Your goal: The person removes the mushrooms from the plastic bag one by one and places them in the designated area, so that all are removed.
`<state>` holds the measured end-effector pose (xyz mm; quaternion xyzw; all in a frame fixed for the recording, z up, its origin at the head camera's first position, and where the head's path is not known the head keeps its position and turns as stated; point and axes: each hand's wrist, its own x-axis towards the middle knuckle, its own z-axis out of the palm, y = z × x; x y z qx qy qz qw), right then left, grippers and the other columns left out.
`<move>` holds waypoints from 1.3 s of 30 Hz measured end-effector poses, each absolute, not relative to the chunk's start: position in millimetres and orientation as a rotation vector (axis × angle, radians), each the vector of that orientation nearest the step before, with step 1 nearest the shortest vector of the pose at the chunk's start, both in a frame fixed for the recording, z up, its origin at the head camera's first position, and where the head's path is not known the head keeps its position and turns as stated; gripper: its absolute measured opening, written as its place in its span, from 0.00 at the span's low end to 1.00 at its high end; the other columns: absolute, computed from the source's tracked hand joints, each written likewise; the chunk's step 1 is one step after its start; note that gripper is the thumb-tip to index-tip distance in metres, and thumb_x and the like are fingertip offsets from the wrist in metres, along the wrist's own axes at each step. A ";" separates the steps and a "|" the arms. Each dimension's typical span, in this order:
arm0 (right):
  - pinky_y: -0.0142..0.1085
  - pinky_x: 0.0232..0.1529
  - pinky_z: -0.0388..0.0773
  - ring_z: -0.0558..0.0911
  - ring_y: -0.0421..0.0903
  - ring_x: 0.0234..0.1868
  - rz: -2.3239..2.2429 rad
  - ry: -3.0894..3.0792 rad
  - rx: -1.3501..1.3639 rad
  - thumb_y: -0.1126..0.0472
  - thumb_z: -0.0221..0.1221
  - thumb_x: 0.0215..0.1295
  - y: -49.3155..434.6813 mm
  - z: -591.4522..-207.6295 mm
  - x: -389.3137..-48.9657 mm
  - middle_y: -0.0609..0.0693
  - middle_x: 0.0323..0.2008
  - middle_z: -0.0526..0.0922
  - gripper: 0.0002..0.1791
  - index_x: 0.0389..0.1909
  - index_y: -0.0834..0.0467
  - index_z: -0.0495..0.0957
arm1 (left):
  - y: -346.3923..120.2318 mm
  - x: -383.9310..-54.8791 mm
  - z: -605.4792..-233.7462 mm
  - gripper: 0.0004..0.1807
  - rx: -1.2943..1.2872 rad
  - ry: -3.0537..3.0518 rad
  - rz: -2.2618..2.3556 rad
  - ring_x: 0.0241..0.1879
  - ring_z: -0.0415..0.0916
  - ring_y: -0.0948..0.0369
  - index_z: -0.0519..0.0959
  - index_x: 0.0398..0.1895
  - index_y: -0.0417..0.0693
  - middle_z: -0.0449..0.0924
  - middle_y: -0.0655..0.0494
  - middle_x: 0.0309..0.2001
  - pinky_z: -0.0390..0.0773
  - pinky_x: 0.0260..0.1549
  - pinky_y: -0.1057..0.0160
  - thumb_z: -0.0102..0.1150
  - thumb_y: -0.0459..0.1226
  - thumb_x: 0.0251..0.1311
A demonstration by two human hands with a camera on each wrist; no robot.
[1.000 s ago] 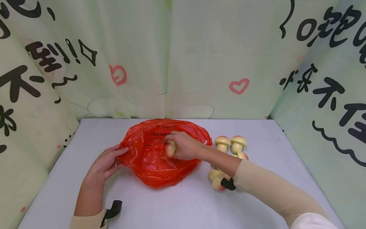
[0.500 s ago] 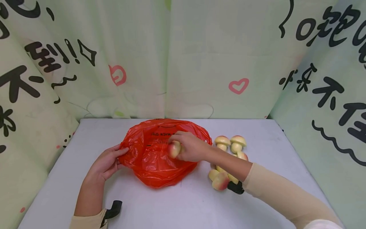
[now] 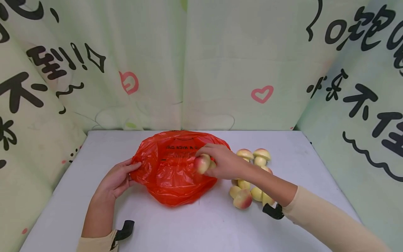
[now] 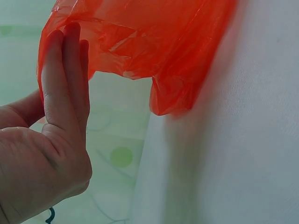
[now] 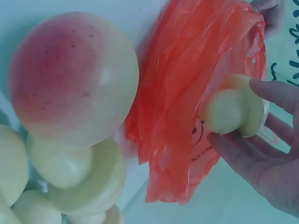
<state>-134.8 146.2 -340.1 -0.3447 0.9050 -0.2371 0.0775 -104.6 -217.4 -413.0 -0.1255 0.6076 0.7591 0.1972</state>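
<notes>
A red plastic bag (image 3: 176,190) with dark printing stands on the table, its mouth spread wide. At its left rim, my left hand (image 3: 117,177) pinches the film, thumb on one side and fingers (image 4: 60,79) on the other. My right hand (image 3: 225,162) holds a toy mushroom (image 3: 201,163) with a pink-tinged cap, over the right part of the bag's mouth. In the right wrist view the pale stem end of this mushroom (image 5: 225,112) shows between thumb and fingers. Several similar mushrooms (image 3: 243,199) lie right of the bag, partly hidden under my right forearm.
The white table (image 3: 176,227) ends at a pale green curtain (image 3: 217,70) with black lettering and pink hearts, which rises behind and on both sides. A black strap (image 3: 273,211) sticks out by my right sleeve, another strap (image 3: 125,230) by the left.
My right hand has moved right with the mushroom, from over the middle of the bag toward its right rim. The left hand and the bag have stayed put.
</notes>
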 end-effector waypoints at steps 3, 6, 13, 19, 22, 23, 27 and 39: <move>0.46 0.57 0.83 0.78 0.46 0.62 -0.739 2.712 -1.018 0.61 0.70 0.61 154.3 -338.0 -131.7 0.44 0.58 0.82 0.24 0.59 0.50 0.81 | -217.2 -104.8 -412.0 0.36 -0.353 1.700 2.124 0.47 0.87 0.64 0.58 0.82 0.49 0.84 0.65 0.51 0.86 0.51 0.65 0.58 0.44 0.76; 0.45 0.55 0.84 0.78 0.46 0.59 -0.733 2.725 -1.014 0.61 0.71 0.60 163.8 -337.8 -128.9 0.43 0.57 0.82 0.25 0.59 0.50 0.81 | -216.8 -105.0 -411.4 0.36 -0.344 1.701 2.123 0.46 0.87 0.64 0.58 0.82 0.48 0.84 0.65 0.50 0.86 0.49 0.66 0.58 0.44 0.76; 0.36 0.42 0.83 0.79 0.43 0.50 -0.748 2.747 -0.944 0.62 0.71 0.59 187.5 -335.7 -119.8 0.41 0.56 0.82 0.27 0.60 0.49 0.80 | -216.9 -104.8 -411.0 0.36 -0.341 1.694 2.127 0.46 0.86 0.64 0.57 0.82 0.47 0.85 0.66 0.49 0.87 0.49 0.66 0.58 0.43 0.76; 0.37 0.45 0.85 0.80 0.44 0.54 -0.814 2.735 -0.893 0.62 0.72 0.60 203.8 -336.9 -114.4 0.42 0.55 0.82 0.27 0.61 0.49 0.80 | -217.5 -104.9 -410.7 0.37 -0.345 1.687 2.132 0.46 0.87 0.64 0.57 0.82 0.47 0.84 0.66 0.49 0.86 0.49 0.66 0.58 0.44 0.76; 0.38 0.47 0.86 0.81 0.44 0.55 -0.834 2.741 -0.868 0.61 0.73 0.61 211.9 -339.4 -112.4 0.41 0.54 0.82 0.26 0.61 0.49 0.80 | -217.3 -104.9 -410.6 0.37 -0.343 1.686 2.132 0.46 0.87 0.64 0.57 0.82 0.47 0.85 0.66 0.49 0.86 0.49 0.65 0.58 0.43 0.76; 0.38 0.47 0.86 0.82 0.45 0.56 -0.840 2.744 -0.858 0.61 0.73 0.62 214.7 -340.1 -111.8 0.41 0.55 0.81 0.26 0.62 0.48 0.80 | -217.4 -105.0 -410.9 0.37 -0.342 1.689 2.132 0.46 0.87 0.64 0.57 0.82 0.46 0.85 0.66 0.49 0.87 0.49 0.65 0.58 0.43 0.76; 0.40 0.47 0.88 0.82 0.46 0.57 -0.874 2.756 -0.829 0.60 0.73 0.61 224.4 -342.3 -109.0 0.41 0.56 0.82 0.27 0.62 0.47 0.80 | -217.1 -104.7 -411.9 0.37 -0.336 1.697 2.131 0.46 0.87 0.64 0.57 0.82 0.47 0.85 0.66 0.49 0.87 0.49 0.65 0.59 0.44 0.76; 0.42 0.44 0.90 0.86 0.52 0.52 -0.922 2.811 -0.760 0.63 0.76 0.58 254.1 -343.2 -102.9 0.50 0.60 0.82 0.29 0.62 0.52 0.80 | -217.6 -105.5 -412.4 0.37 -0.340 1.695 2.127 0.45 0.86 0.64 0.57 0.82 0.47 0.85 0.66 0.49 0.87 0.49 0.66 0.59 0.44 0.76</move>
